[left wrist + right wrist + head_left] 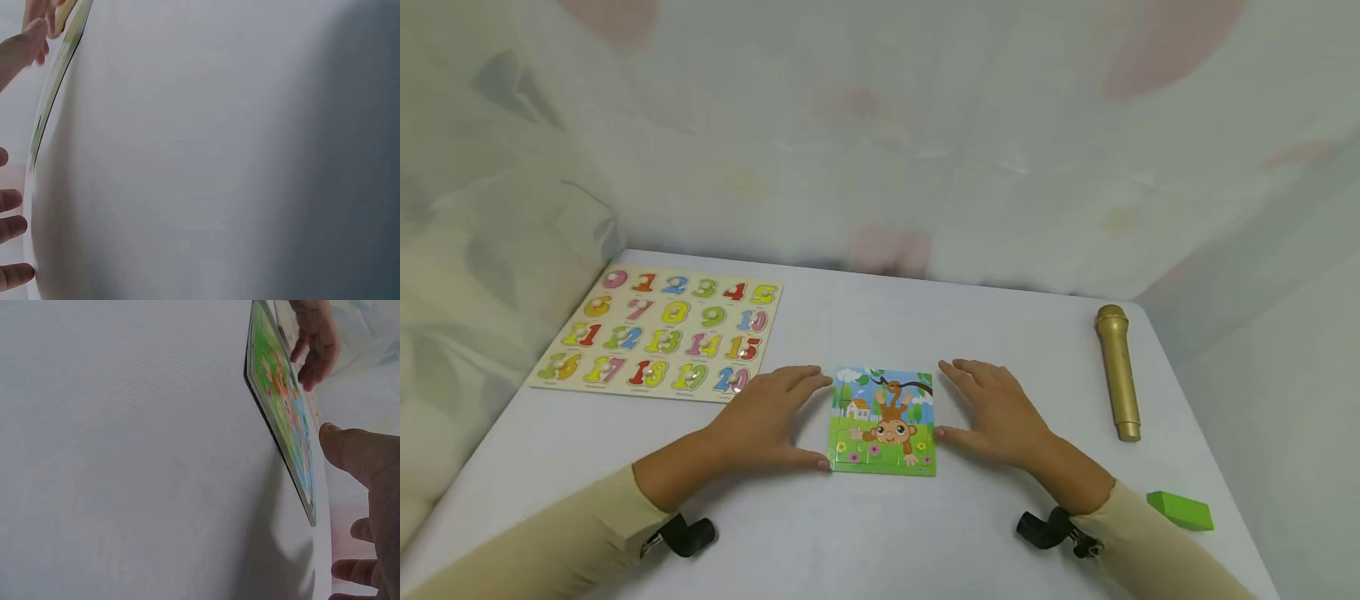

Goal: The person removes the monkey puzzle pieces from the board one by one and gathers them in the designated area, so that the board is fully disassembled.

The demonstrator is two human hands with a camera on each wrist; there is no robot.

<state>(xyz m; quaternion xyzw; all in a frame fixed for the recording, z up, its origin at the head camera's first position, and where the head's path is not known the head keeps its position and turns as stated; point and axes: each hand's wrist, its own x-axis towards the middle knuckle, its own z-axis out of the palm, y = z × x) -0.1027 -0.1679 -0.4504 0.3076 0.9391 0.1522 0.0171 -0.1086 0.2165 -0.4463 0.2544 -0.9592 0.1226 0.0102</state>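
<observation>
A small square jigsaw puzzle (pixel 880 425) with a hanging monkey picture lies flat on the white table, its pieces set in the frame. To its left is my left hand (pixel 763 421), fingers spread, the thumb tip at the puzzle's lower left corner; whether it touches I cannot tell. My right hand (pixel 996 408) is on the other side, thumb near the puzzle's right edge and fingers extended. In the right wrist view the puzzle (pixel 284 406) is seen at a slant, with the right thumb (pixel 353 450) beside it. Neither hand grips anything.
A wooden number board (pixel 658 333) with knobbed numerals from 0 to 20 lies at the back left. On the right are a gold microphone-shaped object (pixel 1118 375) and a green block (pixel 1180 510), close to the right sleeve. A pale patterned curtain (pixel 880 142) hangs behind the table.
</observation>
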